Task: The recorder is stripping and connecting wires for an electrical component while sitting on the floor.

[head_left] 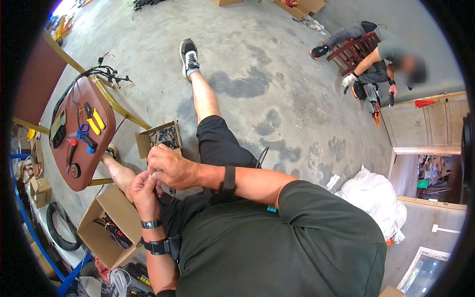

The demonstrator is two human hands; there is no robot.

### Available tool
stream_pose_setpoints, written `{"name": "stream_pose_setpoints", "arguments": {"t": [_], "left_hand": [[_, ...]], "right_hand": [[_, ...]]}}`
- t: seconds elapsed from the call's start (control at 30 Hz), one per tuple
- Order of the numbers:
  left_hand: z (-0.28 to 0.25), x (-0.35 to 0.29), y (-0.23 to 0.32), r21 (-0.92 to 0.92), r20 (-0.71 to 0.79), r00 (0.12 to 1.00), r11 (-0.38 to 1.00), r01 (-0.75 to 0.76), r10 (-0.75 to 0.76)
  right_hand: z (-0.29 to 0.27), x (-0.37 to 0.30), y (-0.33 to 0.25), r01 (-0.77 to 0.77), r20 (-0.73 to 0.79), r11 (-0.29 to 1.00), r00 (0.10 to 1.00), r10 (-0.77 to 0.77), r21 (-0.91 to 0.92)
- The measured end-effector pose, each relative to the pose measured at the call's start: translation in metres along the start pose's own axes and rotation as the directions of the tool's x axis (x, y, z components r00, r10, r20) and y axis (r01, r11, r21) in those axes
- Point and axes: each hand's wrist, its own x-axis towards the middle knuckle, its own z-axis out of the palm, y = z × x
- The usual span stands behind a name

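Observation:
My left hand (143, 191) and my right hand (170, 167) meet in front of my lap, close beside each other. The fingers of both are pinched together, and whatever lies between them is hidden or too small to name. Just beyond the hands stands a small cardboard box (143, 146) with dark cable parts in it. To the left, a red-brown chair seat (91, 171) carries yellow-handled pliers (97, 121), blue-handled scissors (82, 131), a red-handled cutting tool (71, 149) and a roll of tape (75, 171). A bundle of black wires (101, 70) drapes over the seat's far edge.
Near my left forearm is an open cardboard box (94, 210) holding dark cables. A black ring-shaped tube (52, 227) lies farther left. White sacks (371, 200) rest at the right. A co-worker (391, 59) sits at the far right, wearing a white glove (349, 80).

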Motion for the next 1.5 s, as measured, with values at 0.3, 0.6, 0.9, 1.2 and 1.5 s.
{"name": "stream_pose_setpoints", "arguments": {"t": [0.3,0.6,0.9,1.2,1.5], "left_hand": [[0.001,-0.002,-0.001,0.005,-0.024,1.0,1.0,0.019,-0.019],[-0.002,0.002,-0.005,-0.008,-0.026,1.0,1.0,0.005,-0.005],[0.007,-0.004,-0.001,0.035,0.065,0.997,0.999,-0.032,0.03],[-0.001,0.001,-0.005,-0.002,-0.028,0.999,0.999,-0.041,0.041],[0.024,-0.011,0.003,-0.026,0.05,0.997,0.998,0.053,-0.052]], "right_hand": [[-0.008,0.004,0.012,-0.077,-0.02,0.997,0.997,0.077,0.008],[0.0,-0.005,-0.001,-0.036,0.06,0.998,0.997,0.038,-0.047],[0.0,0.002,0.026,-0.39,-0.013,0.907,0.918,0.397,0.16],[0.002,-0.005,0.001,-0.011,-0.001,0.999,1.0,0.011,0.037],[-0.019,-0.006,0.026,-0.262,0.011,0.959,0.965,0.262,0.107]]}}
